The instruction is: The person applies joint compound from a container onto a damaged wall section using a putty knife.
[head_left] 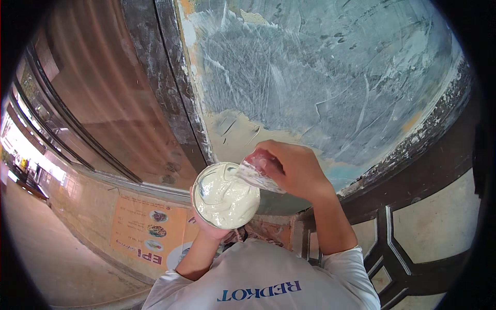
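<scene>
My left hand [208, 226] grips a round tub [195, 194] from its side and underneath. Pale cream putty [227, 200] fills the tub nearly to the rim, its surface smeared into swirls. In my right hand [299, 166], closed around its reddish grip, is a putty knife [261, 179] with putty smeared along its blade. The blade lies at the tub's right rim, touching or just over the putty; I cannot tell which. Beyond both hands stands a wall panel [310, 77], grey-blue with scratches and patches of cream putty along its lower left part.
A dark frame strip [170, 77] borders the panel on the left, with brown-tinted glass [103, 72] beside it. Dark framework with pale panels [431, 227] stands at the right. An orange printed poster [147, 227] lies at lower left, near the tiled floor [51, 248].
</scene>
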Available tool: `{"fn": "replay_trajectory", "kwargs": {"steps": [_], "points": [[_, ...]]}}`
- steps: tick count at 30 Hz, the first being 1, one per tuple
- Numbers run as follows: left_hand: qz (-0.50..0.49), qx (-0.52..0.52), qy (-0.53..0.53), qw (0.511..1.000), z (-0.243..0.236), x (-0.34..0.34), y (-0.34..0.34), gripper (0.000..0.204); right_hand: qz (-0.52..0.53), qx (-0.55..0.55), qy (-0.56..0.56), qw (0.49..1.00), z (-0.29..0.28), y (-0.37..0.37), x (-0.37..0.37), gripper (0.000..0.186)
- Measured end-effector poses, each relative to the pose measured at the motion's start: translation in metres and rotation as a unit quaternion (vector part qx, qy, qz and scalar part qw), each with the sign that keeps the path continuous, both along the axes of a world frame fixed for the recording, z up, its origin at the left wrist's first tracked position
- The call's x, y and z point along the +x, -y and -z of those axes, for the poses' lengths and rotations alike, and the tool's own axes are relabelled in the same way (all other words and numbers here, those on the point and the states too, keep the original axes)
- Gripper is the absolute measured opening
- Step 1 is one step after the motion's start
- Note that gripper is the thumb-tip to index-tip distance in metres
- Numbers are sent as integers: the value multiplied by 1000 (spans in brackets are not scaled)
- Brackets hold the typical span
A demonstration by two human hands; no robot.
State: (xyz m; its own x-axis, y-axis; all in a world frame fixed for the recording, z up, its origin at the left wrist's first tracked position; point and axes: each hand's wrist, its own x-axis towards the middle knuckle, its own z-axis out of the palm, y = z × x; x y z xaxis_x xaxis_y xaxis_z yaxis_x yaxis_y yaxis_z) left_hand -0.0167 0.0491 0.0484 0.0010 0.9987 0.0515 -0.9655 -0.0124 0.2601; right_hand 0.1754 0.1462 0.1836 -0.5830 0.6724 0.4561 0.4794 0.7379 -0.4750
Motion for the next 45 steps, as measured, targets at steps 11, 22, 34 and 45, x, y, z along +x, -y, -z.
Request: {"fn": "replay_trajectory", "kwargs": {"steps": [11, 22, 34, 45], "points": [[11, 5, 86, 996, 3, -16, -6, 76, -23, 21, 17, 999, 22, 9, 9, 20], [-155, 70, -269, 948, -3, -27, 4, 74, 0, -15, 38, 999, 34, 11, 13, 28], [-63, 12, 50, 997, 7, -66, 9, 70, 116, -81, -54, 988, 32, 1, -23, 22], [-39, 31, 40, 998, 18, -91, 15, 68, 213, -1, -97, 972, 64, -16, -53, 17]]}}
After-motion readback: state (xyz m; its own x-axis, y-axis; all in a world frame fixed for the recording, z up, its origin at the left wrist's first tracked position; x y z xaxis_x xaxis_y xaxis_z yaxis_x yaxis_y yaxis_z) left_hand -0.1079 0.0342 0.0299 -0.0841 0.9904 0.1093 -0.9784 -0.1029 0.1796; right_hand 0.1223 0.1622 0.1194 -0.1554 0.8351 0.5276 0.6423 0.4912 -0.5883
